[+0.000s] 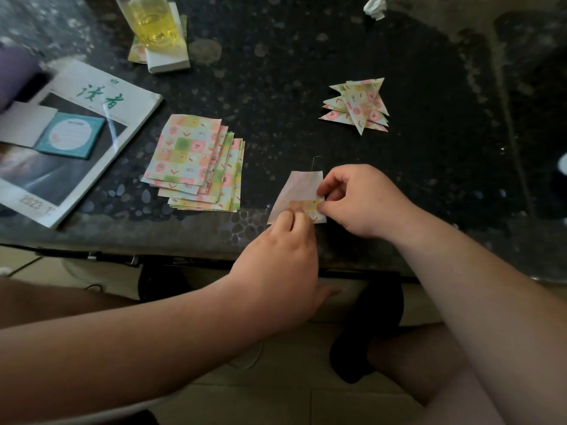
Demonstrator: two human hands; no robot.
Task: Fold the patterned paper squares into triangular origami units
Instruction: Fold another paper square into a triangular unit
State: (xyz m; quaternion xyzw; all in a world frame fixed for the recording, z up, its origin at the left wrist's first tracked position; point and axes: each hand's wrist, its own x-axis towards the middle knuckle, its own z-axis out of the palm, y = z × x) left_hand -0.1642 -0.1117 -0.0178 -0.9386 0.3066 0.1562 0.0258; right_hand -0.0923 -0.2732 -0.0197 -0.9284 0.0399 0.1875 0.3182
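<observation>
One paper square (299,188) lies pale side up near the table's front edge, its near edge turned up so a patterned strip shows. My left hand (282,256) pinches that folded strip at its left part. My right hand (362,200) pinches the strip's right end with thumb and forefinger. A fanned stack of flat patterned squares (196,162) lies to the left of my hands. Several finished triangular units (359,104) are piled farther back and a bit to the right.
A magazine (101,96) with a teal card (72,134) on it lies at the left. A glass of yellow liquid (152,21) stands on a white block at the back. A crumpled white tissue (375,7) sits at the far back. The dark table's front edge (184,246) runs below my hands.
</observation>
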